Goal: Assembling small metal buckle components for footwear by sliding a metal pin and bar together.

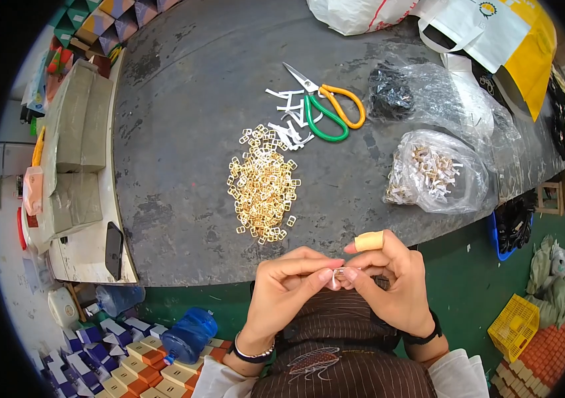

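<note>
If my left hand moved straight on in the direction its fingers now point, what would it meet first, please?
Most likely the fingers of the right hand, which face it at the small piece pinched between both; exact depth there is unclear.

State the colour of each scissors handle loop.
One green loop, one orange loop; the head view shows both.

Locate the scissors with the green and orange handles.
In the head view, the scissors lie on the dark tabletop, upper middle and slightly right, beside the white strips and beyond the pile of gold-coloured slider buckles.
</note>
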### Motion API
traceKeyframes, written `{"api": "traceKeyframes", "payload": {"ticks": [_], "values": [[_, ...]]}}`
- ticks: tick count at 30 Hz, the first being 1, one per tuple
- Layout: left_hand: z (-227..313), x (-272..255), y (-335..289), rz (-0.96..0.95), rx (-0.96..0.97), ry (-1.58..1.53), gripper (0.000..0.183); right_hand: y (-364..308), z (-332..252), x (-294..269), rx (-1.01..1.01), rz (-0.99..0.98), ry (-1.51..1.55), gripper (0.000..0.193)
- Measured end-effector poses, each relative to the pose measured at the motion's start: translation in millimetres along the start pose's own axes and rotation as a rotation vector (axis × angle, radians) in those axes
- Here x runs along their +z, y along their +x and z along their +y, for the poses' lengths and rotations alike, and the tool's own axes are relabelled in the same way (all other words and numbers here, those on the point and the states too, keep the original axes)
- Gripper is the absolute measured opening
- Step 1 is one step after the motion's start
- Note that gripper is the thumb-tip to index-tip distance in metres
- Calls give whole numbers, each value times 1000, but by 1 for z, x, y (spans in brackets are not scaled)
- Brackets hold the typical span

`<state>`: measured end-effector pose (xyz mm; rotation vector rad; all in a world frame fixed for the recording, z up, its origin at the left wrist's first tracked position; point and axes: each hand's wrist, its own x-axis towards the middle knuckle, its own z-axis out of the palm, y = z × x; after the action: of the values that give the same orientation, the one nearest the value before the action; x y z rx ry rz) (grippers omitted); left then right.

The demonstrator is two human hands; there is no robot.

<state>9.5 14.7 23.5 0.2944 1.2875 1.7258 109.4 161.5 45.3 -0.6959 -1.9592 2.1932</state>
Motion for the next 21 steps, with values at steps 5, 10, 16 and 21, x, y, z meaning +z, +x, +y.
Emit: {"api": "traceKeyframes", "payload": {"ticks": [5, 10, 16, 21], "values": [[-4, 9, -2, 105, 22, -3, 18, 0, -4, 6, -73, 34, -136, 22], [-7, 10, -1, 157, 66, 3, 12, -2, -8, 8, -105, 38, -211, 21], [-7, 10, -3, 188, 70, 33, 10, -5, -11, 8, -140, 18, -253, 21], [-4, 18, -3, 231, 76, -3, 9, -6, -13, 7, -181, 3, -300, 23]]}}
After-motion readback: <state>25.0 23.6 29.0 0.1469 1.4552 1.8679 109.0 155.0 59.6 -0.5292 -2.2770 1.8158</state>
